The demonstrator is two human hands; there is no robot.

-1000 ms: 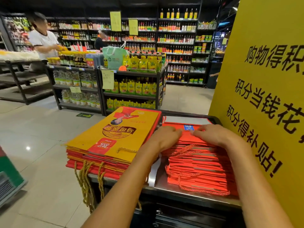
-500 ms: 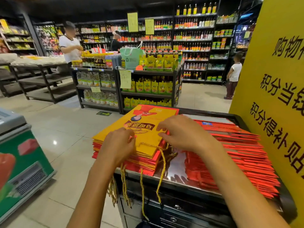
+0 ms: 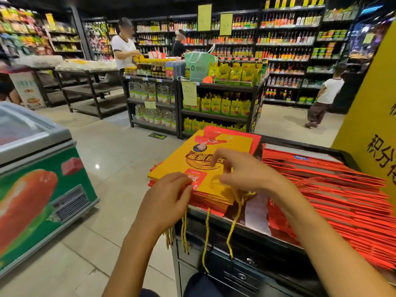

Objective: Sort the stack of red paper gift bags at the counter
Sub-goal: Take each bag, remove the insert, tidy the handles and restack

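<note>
Yellow-topped bag stack [image 3: 205,166]: long axis runs away from the person, cord handles [image 3: 233,221] hanging nearest.
Left hand [image 3: 169,198]: fingers curled on near-left corner.
Right hand [image 3: 242,170]: above near edge, fingers loosely bent; grip unclear.
Red bags [image 3: 334,196]: right of both.

a chest freezer [image 3: 36,168] stands left, stocked shelves [image 3: 214,97] ahead, a yellow sign [image 3: 372,108] right.

A single wide-angle camera sits on the person's head, looking forward and down. It is close over the bench [image 3: 246,228] and the two forearms reaching in from the lower edge, and beyond them takes in the shop floor [image 3: 120,151] and the far shelves [image 3: 285,39].
</note>
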